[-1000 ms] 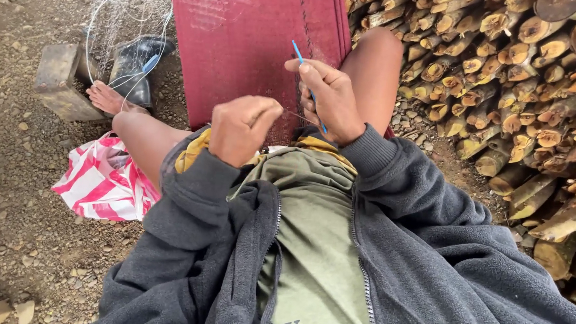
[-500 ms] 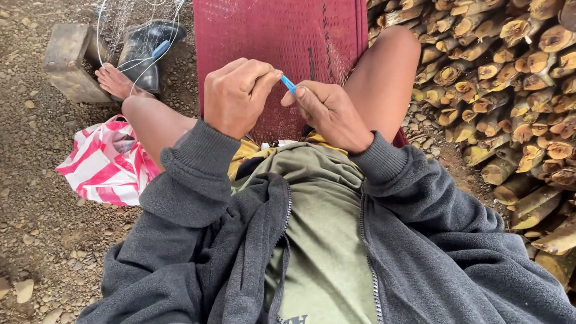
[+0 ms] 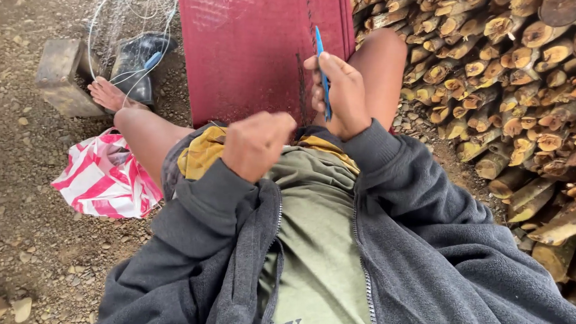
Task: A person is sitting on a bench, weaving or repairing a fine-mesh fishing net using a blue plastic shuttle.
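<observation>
My right hand (image 3: 341,92) grips a thin blue netting needle (image 3: 322,65) that points up and away over a dark red mesh sheet (image 3: 255,42) stretched in front of me. My left hand (image 3: 257,144) is closed into a fist low over my lap, pinching something too fine to make out, perhaps a thread. Both arms wear a grey zipped jacket over a green shirt. My bare left leg (image 3: 139,124) stretches out to the left, and my right knee (image 3: 375,61) is raised beside the red sheet.
A tall stack of cut firewood (image 3: 521,95) fills the right side. On the gravel at left lie a red-and-white striped bag (image 3: 103,178), a wooden block (image 3: 59,74), a black rubber boot (image 3: 135,62) and loops of pale fishing line (image 3: 128,15).
The hands had met in front of the red mesh; now my left fist has pulled down toward my lap while my right hand has risen with the blue needle pointing upward.
</observation>
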